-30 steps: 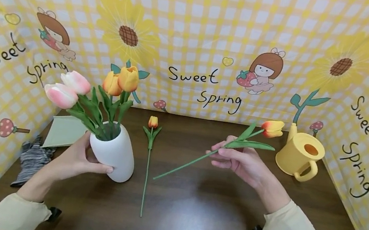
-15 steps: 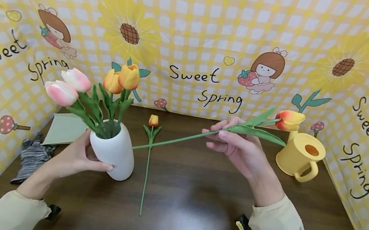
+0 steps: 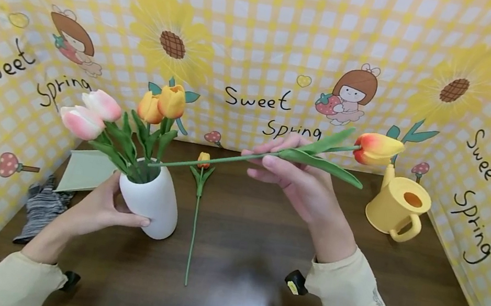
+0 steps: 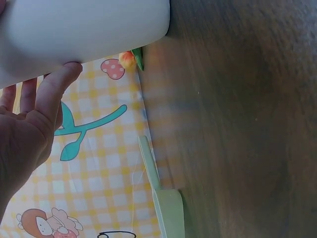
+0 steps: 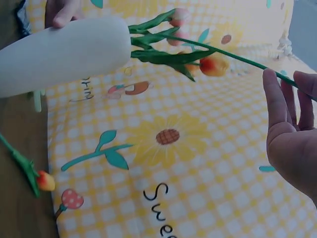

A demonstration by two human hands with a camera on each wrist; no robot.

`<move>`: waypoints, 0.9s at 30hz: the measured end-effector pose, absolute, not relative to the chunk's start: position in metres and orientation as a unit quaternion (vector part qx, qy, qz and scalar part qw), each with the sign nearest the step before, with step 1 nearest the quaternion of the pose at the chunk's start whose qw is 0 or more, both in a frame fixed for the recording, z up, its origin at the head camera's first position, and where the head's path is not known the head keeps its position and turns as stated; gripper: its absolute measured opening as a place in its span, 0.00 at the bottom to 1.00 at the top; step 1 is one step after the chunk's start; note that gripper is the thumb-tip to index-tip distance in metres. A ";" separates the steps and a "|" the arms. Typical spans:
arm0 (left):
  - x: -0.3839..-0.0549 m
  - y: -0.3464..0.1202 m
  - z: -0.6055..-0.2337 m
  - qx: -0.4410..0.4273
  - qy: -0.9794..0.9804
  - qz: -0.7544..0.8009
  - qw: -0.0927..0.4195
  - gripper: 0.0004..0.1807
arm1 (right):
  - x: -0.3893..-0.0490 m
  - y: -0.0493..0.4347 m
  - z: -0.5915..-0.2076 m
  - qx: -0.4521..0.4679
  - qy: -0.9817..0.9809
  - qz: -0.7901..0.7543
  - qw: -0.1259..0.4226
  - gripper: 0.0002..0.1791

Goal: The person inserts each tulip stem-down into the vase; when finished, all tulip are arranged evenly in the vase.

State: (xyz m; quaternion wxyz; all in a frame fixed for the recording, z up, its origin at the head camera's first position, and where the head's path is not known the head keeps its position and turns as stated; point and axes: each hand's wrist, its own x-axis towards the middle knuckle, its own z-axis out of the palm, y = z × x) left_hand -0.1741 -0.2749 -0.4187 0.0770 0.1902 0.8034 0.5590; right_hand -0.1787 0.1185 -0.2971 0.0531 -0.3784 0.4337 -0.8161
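My left hand holds a white vase round its side, thumb across the front. In the vase stand pink-and-white tulips and orange-yellow tulips with green leaves. My right hand pinches the green stem of a red-and-yellow tulip, its bloom pointing right. The stem lies slantwise, and its free end appears over the vase mouth in the head view. In the right wrist view, that stem crosses beside the leaves. Another tulip lies on the table between the hands.
A yellow watering can stands at the back right. On the left are a striped grey cloth item and a pale green thing, partly hidden by the left arm. Printed checked cloth walls three sides of the dark table.
My right hand has moved left and upward with the tulip. The stem has swung nearer level, its end going from the table's middle to the vase mouth. The left hand and vase stay put.
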 end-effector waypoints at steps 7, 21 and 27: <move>-0.176 -0.275 -0.421 0.196 0.800 0.561 0.078 0.51 | -0.179 0.099 -0.294 -0.363 0.500 -0.785 0.038 0.08; -0.177 -0.275 -0.421 0.207 0.792 0.568 0.081 0.51 | -0.182 0.057 -0.285 -0.484 0.601 -0.629 -0.095 0.10; -0.177 -0.275 -0.421 0.205 0.793 0.568 0.082 0.51 | -0.184 0.043 -0.287 -0.469 0.655 -0.587 -0.078 0.07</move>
